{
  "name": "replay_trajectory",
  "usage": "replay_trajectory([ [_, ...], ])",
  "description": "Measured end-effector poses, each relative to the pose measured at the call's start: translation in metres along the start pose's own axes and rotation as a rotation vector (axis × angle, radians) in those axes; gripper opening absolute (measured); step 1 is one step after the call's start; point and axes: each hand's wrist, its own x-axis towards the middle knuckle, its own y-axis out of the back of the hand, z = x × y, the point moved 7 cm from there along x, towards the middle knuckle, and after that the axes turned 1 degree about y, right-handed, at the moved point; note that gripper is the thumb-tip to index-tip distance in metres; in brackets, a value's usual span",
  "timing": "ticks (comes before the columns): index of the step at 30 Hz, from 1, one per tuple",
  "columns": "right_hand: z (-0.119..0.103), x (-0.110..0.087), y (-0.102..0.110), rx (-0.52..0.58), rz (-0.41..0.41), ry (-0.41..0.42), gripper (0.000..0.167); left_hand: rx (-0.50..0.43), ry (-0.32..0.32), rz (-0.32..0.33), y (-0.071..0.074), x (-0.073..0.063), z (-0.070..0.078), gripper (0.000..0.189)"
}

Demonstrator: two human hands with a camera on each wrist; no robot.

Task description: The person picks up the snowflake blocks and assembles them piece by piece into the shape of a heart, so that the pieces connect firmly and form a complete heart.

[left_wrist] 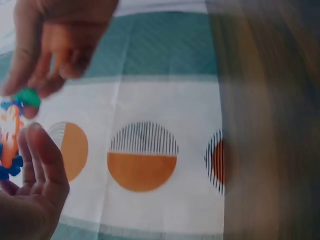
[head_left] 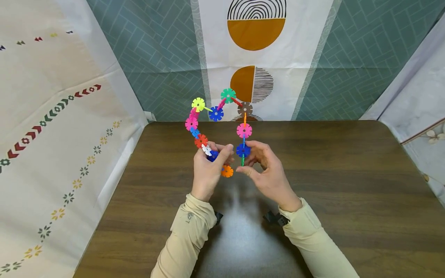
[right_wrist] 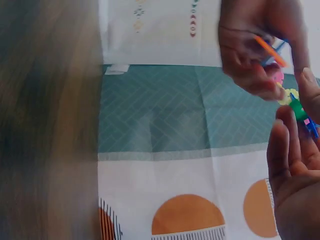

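A chain of interlocking notched plastic discs in many colours is held up in a loop with its two ends close together. My left hand (head_left: 204, 174) pinches the left side of the chain at a dark blue disc (head_left: 213, 156), just below a white disc (head_left: 206, 150). An orange disc (head_left: 227, 171) sticks out past that hand at this end. At the other end, my right hand (head_left: 274, 175) pinches a green disc (head_left: 242, 160), seen edge-on under a blue disc (head_left: 243, 150). A teal disc (head_left: 228, 95) stands at the loop's top.
Under the hands is a dark wooden table (head_left: 347, 185). A patterned cloth (head_left: 167, 73) hangs behind its far edge, and a pale printed cloth (head_left: 69, 131) hangs on the left. Black straps (head_left: 276, 219) show at the wrists.
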Motion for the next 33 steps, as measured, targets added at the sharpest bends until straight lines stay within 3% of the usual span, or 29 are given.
replay_trajectory([
  [3,0.001,0.001,0.003,0.088,0.013,-0.047,0.064,0.114,-0.049,-0.016,0.001,0.002,0.002,0.028],
  [6,0.003,0.002,0.003,0.153,0.011,-0.077,0.062,0.165,-0.101,-0.029,0.0,0.003,0.004,0.022],
  [14,0.01,-0.001,-0.004,0.239,0.007,-0.16,0.06,0.056,-0.225,0.014,-0.006,0.0,0.009,0.018],
  [21,0.017,-0.004,-0.009,0.438,-0.049,-0.247,0.049,0.022,-0.302,-0.003,-0.006,0.001,0.011,0.016],
  [28,0.022,-0.007,-0.01,0.456,-0.089,-0.319,0.046,-0.021,-0.362,-0.001,-0.007,0.0,0.013,0.016],
  [33,0.021,-0.008,-0.009,0.474,-0.083,-0.323,0.038,-0.053,-0.391,0.035,-0.007,-0.002,0.014,0.016],
])
